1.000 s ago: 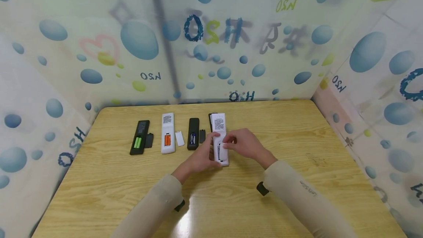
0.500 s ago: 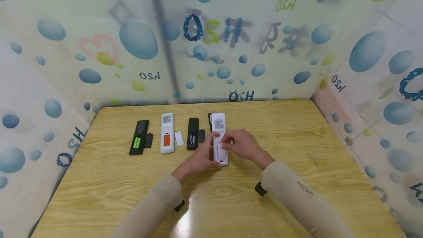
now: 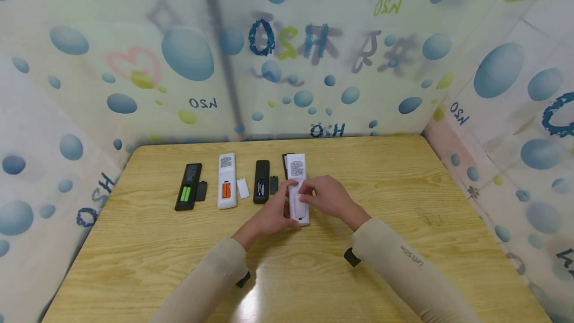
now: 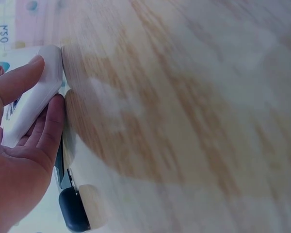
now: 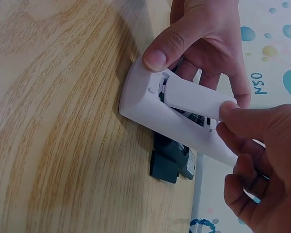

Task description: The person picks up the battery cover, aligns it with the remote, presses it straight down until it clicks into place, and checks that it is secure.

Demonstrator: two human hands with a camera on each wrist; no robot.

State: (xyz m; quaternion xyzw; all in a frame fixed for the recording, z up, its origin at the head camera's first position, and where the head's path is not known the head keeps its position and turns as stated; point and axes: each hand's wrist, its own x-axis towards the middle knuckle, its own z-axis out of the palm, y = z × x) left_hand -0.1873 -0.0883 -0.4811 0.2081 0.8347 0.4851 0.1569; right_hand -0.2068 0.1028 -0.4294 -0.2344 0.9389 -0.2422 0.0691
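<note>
A white remote control lies back side up in my left hand, which grips it by its sides near the lower end. In the right wrist view the left thumb rests on the remote's end. My right hand pinches one end of the white battery cover between thumb and finger. That cover lies over the battery compartment, its far end at the slot and its pinched end raised. Part of a battery shows in the gap beneath it.
To the left lie a black remote with green batteries, a white remote with orange ones and another black remote. Loose covers lie beside them, one white. Another dark remote is mostly hidden behind the held one.
The right hand has shifted slightly left with the battery cover. The battery that showed beside the cover in the head view is now covered there. The left hand keeps its grip.
</note>
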